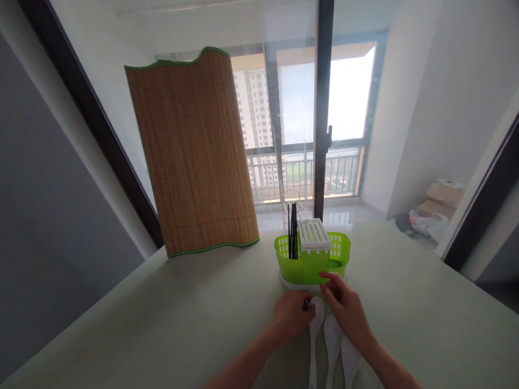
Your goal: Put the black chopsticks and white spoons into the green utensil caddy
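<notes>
My left hand (291, 314) has its fingers curled round the bowl of the leftmost white spoon (314, 335), low centre of the frame. My right hand (345, 310) hovers loosely open above the other two spoons (340, 354) on the table (162, 324), fingertips near the green caddy (312, 259).

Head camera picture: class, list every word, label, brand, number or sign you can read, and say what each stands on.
None can be read anywhere in this view.
Green cutlery holder: no label showing.
White spoons under the left hand and right hand: plain, no print.
Bamboo mat: no text.
Cardboard boxes on the floor: too small and blurred to tell.
</notes>
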### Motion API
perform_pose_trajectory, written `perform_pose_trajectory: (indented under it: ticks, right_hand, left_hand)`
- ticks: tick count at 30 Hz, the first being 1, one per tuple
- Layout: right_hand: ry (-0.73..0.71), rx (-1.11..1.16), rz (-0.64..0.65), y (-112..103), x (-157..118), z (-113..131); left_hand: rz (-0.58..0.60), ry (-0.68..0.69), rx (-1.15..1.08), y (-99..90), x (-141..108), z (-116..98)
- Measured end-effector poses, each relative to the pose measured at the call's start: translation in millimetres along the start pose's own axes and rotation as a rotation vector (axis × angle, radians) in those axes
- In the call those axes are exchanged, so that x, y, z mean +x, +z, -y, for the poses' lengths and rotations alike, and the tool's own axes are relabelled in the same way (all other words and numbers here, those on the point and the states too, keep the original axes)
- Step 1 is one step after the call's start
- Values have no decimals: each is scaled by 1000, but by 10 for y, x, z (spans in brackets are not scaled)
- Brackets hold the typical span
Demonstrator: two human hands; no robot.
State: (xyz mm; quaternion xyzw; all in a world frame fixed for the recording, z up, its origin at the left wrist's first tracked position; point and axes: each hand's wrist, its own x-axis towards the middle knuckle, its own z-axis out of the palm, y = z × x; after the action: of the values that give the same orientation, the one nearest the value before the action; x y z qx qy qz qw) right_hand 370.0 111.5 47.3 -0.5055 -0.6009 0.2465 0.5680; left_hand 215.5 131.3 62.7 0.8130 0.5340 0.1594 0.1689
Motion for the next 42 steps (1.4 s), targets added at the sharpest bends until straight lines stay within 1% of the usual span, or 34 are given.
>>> perform_pose_trajectory:
  ticks: [3, 5, 7, 9, 11, 14, 16, 18, 20, 24, 26, 28, 30, 32, 34, 36, 39, 42]
  right_hand:
    - [2, -33, 88, 44, -28, 30]
    - [-9, -94, 177, 85, -74, 42]
    - [-39, -205, 283, 131, -144, 54]
    - [-87, -333, 366, 177, -224, 68]
    - [-139, -437, 416, 213, -293, 87]
    - [-180, -539, 453, 240, -341, 109]
    - [-188, -580, 464, 240, -337, 110]
    - [-196, -595, 467, 231, -322, 98]
    - [-208, -597, 461, 220, -311, 82]
    - [-239, -597, 449, 212, -316, 66]
    - [-265, -596, 446, 215, -325, 67]
    - [-287, -596, 449, 219, -331, 67]
    - [-300, -600, 450, 221, -333, 63]
    - [-310, -609, 450, 220, -331, 59]
    - [-314, -618, 447, 219, -328, 60]
    - [-315, -626, 448, 218, -326, 68]
    - [-318, -639, 462, 218, -324, 90]
    - [-330, -649, 476, 219, -327, 101]
  left_hand:
    - [-139, -1, -56, -309, -54, 76]
    - [-250, 38, -118, -494, -110, 119]
    - [-361, 92, -152, -618, -184, 151]
    - [-442, 169, -134, -669, -269, 169]
    - [-484, 272, -79, -659, -354, 177]
    - [-518, 409, 12, -593, -451, 179]
    - [-536, 458, 54, -574, -472, 184]
    - [-567, 469, 81, -626, -446, 194]
    - [-637, 439, 80, -774, -366, 202]
    - [-887, 301, -7, -1277, -59, 177]
    - [-951, 247, -30, -1507, 148, 144]
    - [-930, 196, 5, -1638, 365, 116]
    - [-837, 129, 78, -1648, 571, 111]
    - [-720, 56, 141, -1561, 752, 135]
    - [-605, -7, 187, -1424, 896, 179]
    - [-520, -43, 219, -1284, 1001, 228]
    - [-456, -55, 237, -1118, 1086, 277]
    - [-426, -54, 235, -1024, 1107, 294]
